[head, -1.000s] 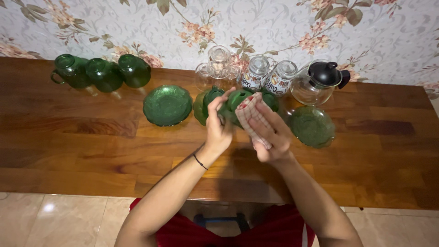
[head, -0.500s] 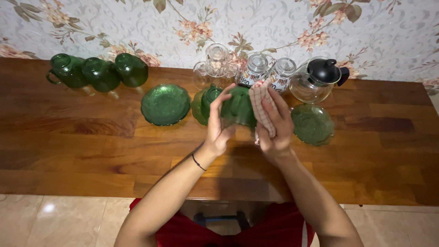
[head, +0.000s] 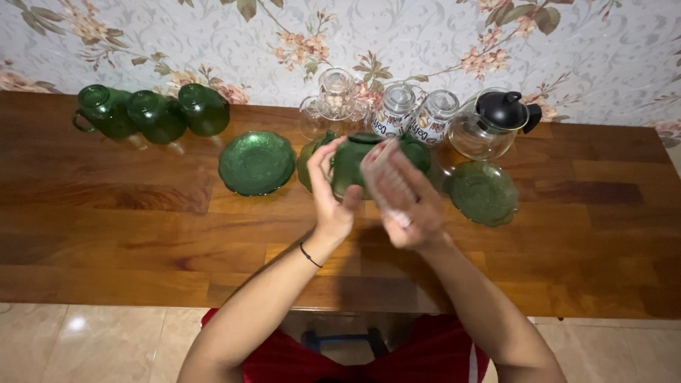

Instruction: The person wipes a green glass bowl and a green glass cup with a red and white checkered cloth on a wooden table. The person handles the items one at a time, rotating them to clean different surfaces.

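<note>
The left hand (head: 328, 190) grips a green glass cup (head: 352, 162) above the wooden table (head: 142, 227) while the right hand (head: 403, 202), at its three o'clock, presses a blurred cloth (head: 379, 159) against it, apparently mid-wipe; turning the cup seems due next.

Both hands (head: 369, 191) raised, fingers curled

Right hand (head: 401, 202) and cloth (head: 383, 167) motion-blurred
</note>
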